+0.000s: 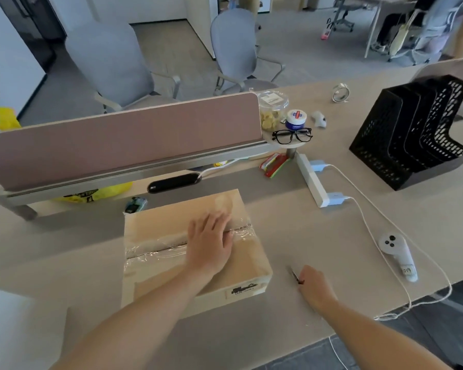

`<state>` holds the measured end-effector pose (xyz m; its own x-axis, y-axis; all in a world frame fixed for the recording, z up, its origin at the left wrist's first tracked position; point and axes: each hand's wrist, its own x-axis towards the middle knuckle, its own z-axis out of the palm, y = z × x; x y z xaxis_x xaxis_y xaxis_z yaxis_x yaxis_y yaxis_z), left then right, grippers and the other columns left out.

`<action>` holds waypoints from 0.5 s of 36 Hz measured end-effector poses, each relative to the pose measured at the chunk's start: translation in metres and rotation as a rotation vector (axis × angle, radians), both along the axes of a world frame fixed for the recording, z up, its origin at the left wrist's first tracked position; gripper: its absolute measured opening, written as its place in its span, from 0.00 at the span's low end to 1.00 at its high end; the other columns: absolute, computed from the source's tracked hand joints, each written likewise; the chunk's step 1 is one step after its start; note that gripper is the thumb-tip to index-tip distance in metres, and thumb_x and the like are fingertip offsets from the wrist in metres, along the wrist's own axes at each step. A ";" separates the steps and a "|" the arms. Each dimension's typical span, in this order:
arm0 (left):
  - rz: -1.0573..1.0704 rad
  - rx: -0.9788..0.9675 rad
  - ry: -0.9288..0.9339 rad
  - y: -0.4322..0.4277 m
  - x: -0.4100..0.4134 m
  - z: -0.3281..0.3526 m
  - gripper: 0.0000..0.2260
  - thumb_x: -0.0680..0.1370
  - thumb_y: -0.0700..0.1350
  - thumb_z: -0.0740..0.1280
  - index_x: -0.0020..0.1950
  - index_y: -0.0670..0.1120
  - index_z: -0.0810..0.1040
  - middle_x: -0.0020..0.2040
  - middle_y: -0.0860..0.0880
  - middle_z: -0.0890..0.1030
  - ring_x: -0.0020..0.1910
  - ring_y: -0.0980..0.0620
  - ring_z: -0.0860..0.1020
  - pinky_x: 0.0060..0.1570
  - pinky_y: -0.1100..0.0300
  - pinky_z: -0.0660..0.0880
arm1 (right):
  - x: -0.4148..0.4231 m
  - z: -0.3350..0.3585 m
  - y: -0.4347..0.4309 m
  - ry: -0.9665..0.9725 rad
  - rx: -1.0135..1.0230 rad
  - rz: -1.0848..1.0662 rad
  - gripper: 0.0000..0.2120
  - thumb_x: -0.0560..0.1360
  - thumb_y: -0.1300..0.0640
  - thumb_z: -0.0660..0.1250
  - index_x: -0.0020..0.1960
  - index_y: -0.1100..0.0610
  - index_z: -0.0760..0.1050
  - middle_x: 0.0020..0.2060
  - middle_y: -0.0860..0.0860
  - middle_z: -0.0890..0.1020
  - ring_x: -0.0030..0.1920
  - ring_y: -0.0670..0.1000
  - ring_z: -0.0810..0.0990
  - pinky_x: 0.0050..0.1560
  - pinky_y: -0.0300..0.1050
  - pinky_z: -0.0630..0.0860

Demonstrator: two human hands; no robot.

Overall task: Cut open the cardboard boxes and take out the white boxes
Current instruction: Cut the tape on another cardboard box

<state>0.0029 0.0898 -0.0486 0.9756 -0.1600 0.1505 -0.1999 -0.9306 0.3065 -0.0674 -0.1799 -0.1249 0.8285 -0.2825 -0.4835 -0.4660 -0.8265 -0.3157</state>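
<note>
— Where's the box (150,231)?
— On the desk (332,236). Its tape (155,251) looks slit. The left hand (209,241) lies spread on top, fingertips (229,233) at the seam.
— And the knife (294,276)?
— The right hand (316,287) pinches it beside the box (blade out, I think). Park it first, then pry the flaps.

Bright, even light was cast; glare was caught on the clear tape (150,253); edges were bowed and blurred.
</note>
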 end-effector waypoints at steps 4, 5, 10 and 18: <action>-0.007 -0.002 -0.003 -0.001 -0.003 0.001 0.22 0.78 0.57 0.55 0.71 0.54 0.71 0.71 0.57 0.70 0.72 0.47 0.64 0.72 0.45 0.56 | 0.006 0.003 -0.002 0.012 0.032 -0.013 0.05 0.71 0.61 0.64 0.44 0.53 0.71 0.46 0.55 0.78 0.47 0.57 0.79 0.43 0.46 0.75; -0.008 -0.001 -0.002 -0.001 -0.003 0.000 0.22 0.79 0.57 0.55 0.71 0.55 0.71 0.72 0.57 0.69 0.72 0.48 0.64 0.72 0.45 0.57 | 0.007 0.005 -0.001 0.005 0.060 -0.046 0.04 0.71 0.60 0.65 0.44 0.54 0.72 0.45 0.55 0.79 0.46 0.56 0.79 0.42 0.45 0.74; -0.003 0.001 -0.014 0.001 -0.001 -0.003 0.22 0.78 0.58 0.54 0.70 0.54 0.72 0.71 0.56 0.71 0.71 0.47 0.66 0.70 0.44 0.59 | 0.029 0.027 0.012 -0.111 0.343 -0.205 0.06 0.70 0.62 0.69 0.42 0.53 0.74 0.37 0.50 0.80 0.35 0.51 0.80 0.37 0.42 0.73; -0.002 0.024 -0.006 0.001 0.000 -0.004 0.22 0.78 0.59 0.55 0.70 0.56 0.71 0.71 0.57 0.71 0.72 0.47 0.65 0.71 0.44 0.59 | 0.079 0.079 0.041 -0.290 0.549 -0.160 0.06 0.71 0.66 0.70 0.45 0.57 0.76 0.39 0.50 0.78 0.29 0.51 0.76 0.31 0.43 0.75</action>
